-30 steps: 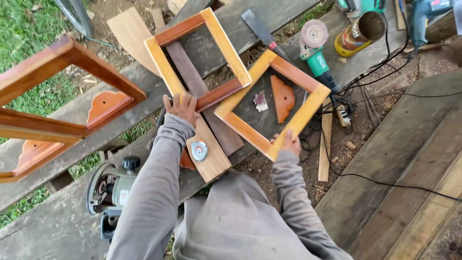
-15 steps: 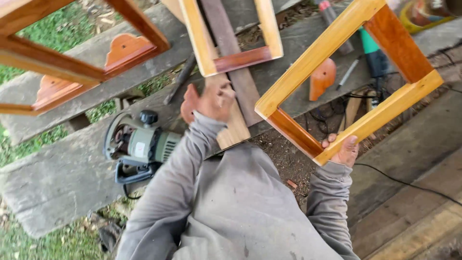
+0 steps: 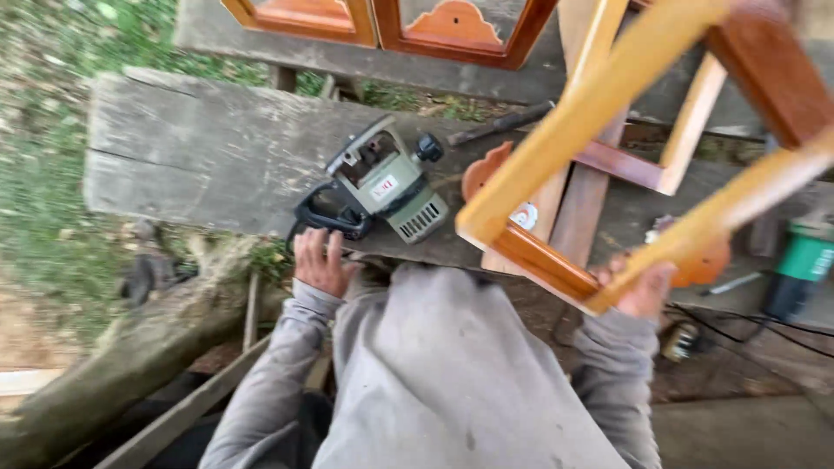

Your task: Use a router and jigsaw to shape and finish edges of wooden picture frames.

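Observation:
My right hand grips the near corner of a square wooden frame, yellow outside and reddish inside, lifted and tilted up toward the upper right. My left hand rests with fingers spread on the edge of the grey plank, just below the black handle of a grey-green electric power tool. My grey sleeves and torso fill the lower middle.
A second yellow frame lies on the planks behind the lifted one. Red-brown frames with orange panels sit at the top. A green power tool and black cables lie at right. Grass and a log are at left.
The view swung left and down. My left hand moved from the flat wood pieces to the plank edge by the power tool. The right hand keeps the frame raised.

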